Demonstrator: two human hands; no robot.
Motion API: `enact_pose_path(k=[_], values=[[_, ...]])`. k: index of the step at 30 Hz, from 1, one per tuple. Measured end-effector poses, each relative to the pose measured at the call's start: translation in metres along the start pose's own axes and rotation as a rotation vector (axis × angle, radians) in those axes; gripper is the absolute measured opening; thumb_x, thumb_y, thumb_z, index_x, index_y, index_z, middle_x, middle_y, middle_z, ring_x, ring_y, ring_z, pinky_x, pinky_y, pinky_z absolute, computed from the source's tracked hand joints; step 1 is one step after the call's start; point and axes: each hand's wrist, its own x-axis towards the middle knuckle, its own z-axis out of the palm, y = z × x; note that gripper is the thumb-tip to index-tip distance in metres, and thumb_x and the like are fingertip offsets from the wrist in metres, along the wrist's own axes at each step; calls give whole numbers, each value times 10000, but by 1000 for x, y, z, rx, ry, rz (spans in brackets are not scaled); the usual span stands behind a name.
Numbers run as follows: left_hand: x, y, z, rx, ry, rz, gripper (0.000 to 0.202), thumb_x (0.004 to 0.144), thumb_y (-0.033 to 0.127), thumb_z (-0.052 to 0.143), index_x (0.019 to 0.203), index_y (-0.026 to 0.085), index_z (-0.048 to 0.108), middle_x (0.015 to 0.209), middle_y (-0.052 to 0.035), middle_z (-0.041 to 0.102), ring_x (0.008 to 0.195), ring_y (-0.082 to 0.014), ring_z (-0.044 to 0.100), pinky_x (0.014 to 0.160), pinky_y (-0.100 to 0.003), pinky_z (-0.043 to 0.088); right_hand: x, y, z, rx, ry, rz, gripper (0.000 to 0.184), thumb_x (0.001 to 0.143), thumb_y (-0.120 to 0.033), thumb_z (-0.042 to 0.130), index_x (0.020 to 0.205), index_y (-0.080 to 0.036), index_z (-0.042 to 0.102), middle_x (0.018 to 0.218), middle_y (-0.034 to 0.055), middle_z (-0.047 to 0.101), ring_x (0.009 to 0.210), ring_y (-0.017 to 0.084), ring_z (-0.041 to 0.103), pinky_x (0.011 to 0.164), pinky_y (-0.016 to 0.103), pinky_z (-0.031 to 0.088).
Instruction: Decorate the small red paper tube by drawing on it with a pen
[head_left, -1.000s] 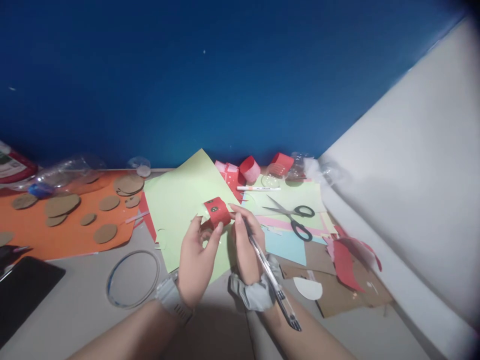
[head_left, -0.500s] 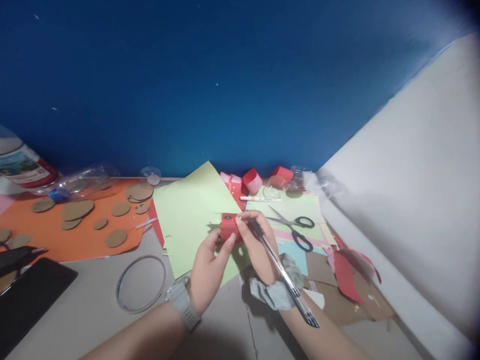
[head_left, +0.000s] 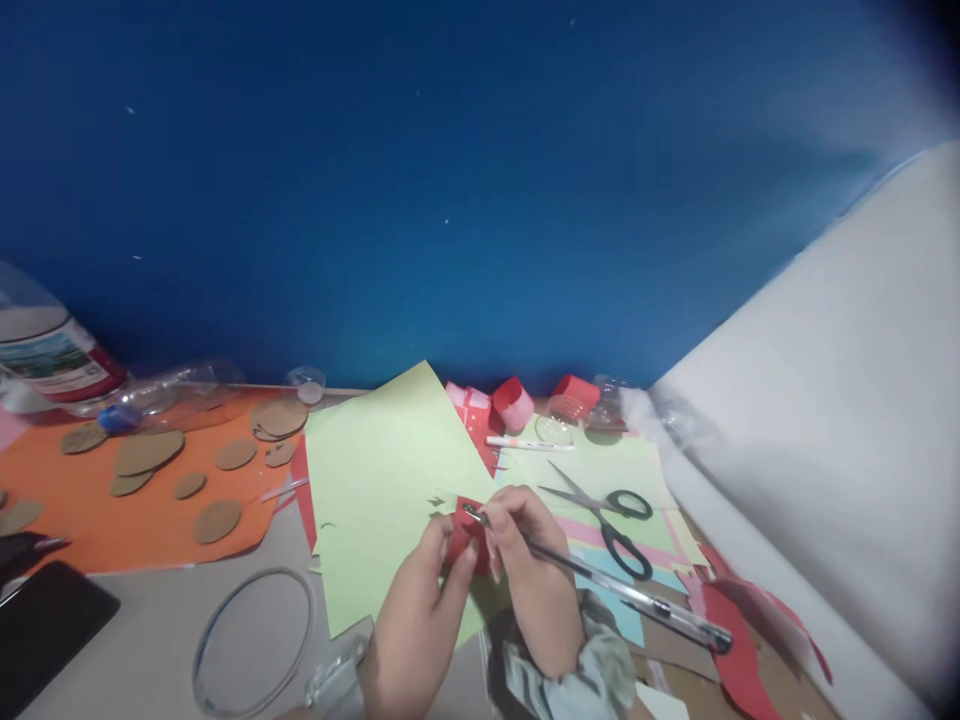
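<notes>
My left hand (head_left: 418, 610) pinches a small red paper piece (head_left: 470, 548) between thumb and fingers, above a light green sheet (head_left: 390, 490). A dark mark shows near the top of the red piece. In my right hand (head_left: 536, 585) is a clear-barrelled pen (head_left: 637, 600), its tip touching or very close to that mark, its back end pointing right. My right fingertips are near the red piece's right edge; whether they also touch it I cannot tell. Black-handled scissors (head_left: 611, 510) lie spread to the right of my right hand.
Cardboard discs (head_left: 236, 453) lie on an orange sheet (head_left: 285, 520) at left, near a plastic bottle (head_left: 180, 390). A clear ring (head_left: 199, 650) and a phone (head_left: 56, 635) are in front. Red paper rings (head_left: 514, 403) and a white marker (head_left: 529, 443) sit at the back, by the blue wall (head_left: 450, 180).
The pen has swung from resting back along my right wrist to a writing hold, its tip now at the mark on the red piece. The whole view has shifted, with objects appearing lower.
</notes>
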Motion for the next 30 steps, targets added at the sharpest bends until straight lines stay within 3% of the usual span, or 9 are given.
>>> enact_pose_path(k=[3,5,8,11,14,17,24,30], values=[[3,-3,2,-72,-1,-34,224,958,383,471,1051,206,571,1067,-74,696,968,-208,645,886,-327,470,1,5,1,54,11,35,254,860,-454,638,815,-212,575,595,-44,547,477,106,486,476,229,430],[4,-6,4,-189,21,-6,264,943,415,498,1080,201,570,1130,-90,696,1068,-223,633,940,-327,461,2,7,2,61,29,22,245,886,-429,614,778,-215,565,596,-29,569,530,125,536,536,243,474],[4,-11,9,-276,55,5,344,935,462,498,1131,189,575,1137,-107,715,1064,-236,656,932,-330,488,1,7,5,116,151,-54,289,918,-417,567,713,-216,530,577,-37,525,494,112,509,487,228,450],[1,-12,9,-220,71,21,360,941,451,488,1181,196,571,1185,-106,705,1102,-241,652,930,-327,503,-3,6,6,163,236,-146,283,941,-386,534,713,-220,503,584,-50,495,434,85,450,419,204,393],[-1,-9,5,-64,30,12,345,945,414,483,1201,201,573,1261,-108,668,1213,-254,592,960,-328,498,-5,7,6,139,136,-175,213,907,-344,588,750,-224,511,648,-36,525,483,95,488,432,208,397],[0,-6,0,77,-9,-31,350,949,403,466,1202,191,583,1264,-125,664,1190,-270,607,948,-353,513,-3,9,6,44,63,-142,190,857,-299,643,757,-219,502,740,-7,554,654,136,560,574,250,468],[-2,-8,0,244,15,-17,351,958,399,421,1134,190,642,1195,-138,697,1127,-283,642,940,-386,514,1,16,1,-123,-22,-35,336,913,-368,527,648,-225,379,568,-57,412,494,102,396,464,227,358],[-5,-10,1,310,37,36,322,967,344,409,1132,213,653,1150,-114,718,1054,-254,674,856,-348,547,-3,13,3,-40,16,21,378,909,-454,528,646,-231,374,506,-72,425,417,87,384,403,211,325]])
